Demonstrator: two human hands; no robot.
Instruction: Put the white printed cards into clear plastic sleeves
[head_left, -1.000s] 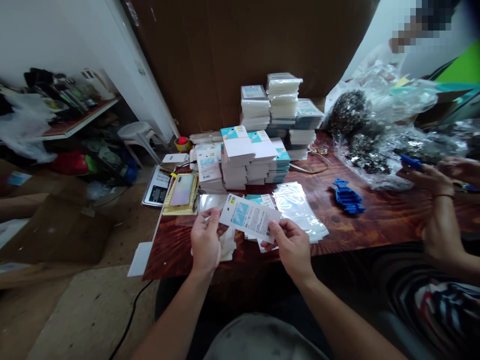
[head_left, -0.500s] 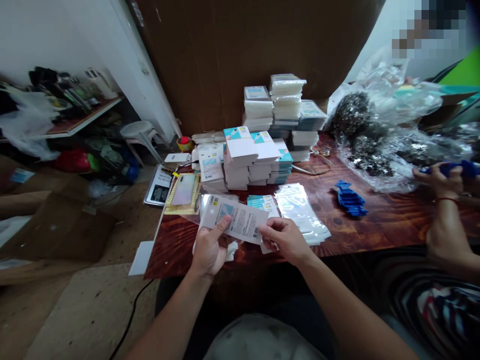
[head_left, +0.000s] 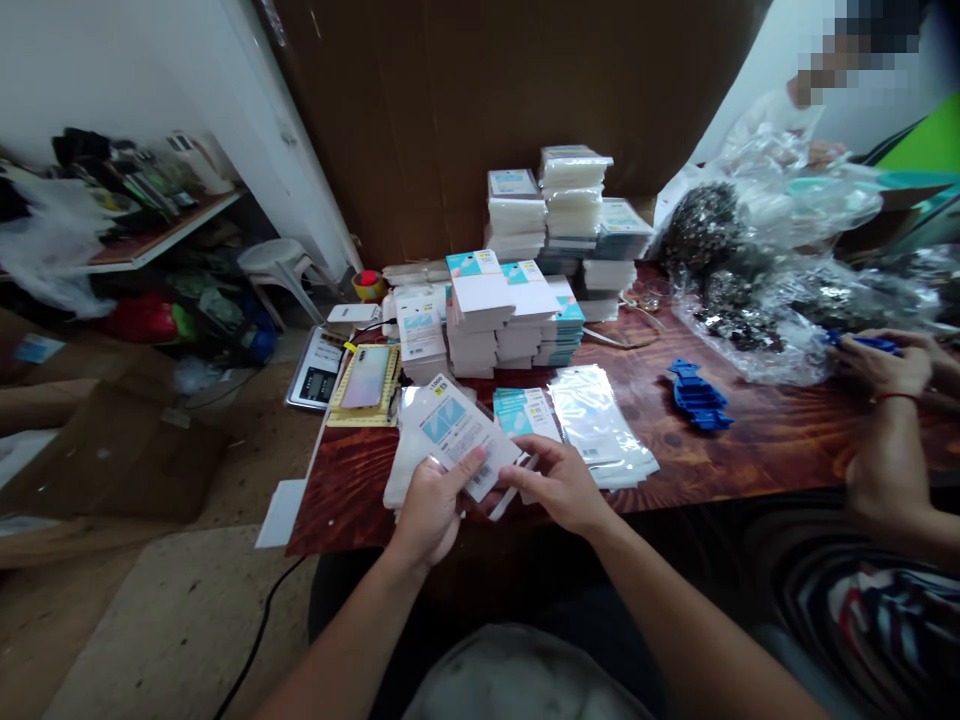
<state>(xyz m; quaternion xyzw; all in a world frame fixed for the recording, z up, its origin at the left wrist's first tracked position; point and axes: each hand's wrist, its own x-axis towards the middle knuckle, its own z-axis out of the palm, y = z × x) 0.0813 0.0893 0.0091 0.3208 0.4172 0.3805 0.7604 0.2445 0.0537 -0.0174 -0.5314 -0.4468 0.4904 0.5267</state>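
Note:
My left hand (head_left: 435, 505) grips a white and blue printed card (head_left: 466, 440) with its thumb across the front. The card slants from upper left to lower right above the table's near edge. At its lower right side, my right hand (head_left: 555, 480) has its fingers closed on the edge of a clear sleeve or second card, too small to tell which. Just behind lie several blue and white cards (head_left: 514, 410). A pile of clear plastic sleeves (head_left: 600, 420) is to their right, and more white sleeves (head_left: 409, 450) lie left of the held card.
Stacked cards (head_left: 480, 300) and wrapped packs (head_left: 574, 190) stand at the back. A phone (head_left: 365, 377) rests on a yellow pad beside a scale (head_left: 319, 370). On the right are a blue plastic piece (head_left: 697, 395), bags of metal parts (head_left: 750, 300) and another person's hands (head_left: 892, 370).
The held card has swung from nearly level to steeply slanted, and my right hand has moved slightly down. At the right, the other person's hands have shifted with a blue item.

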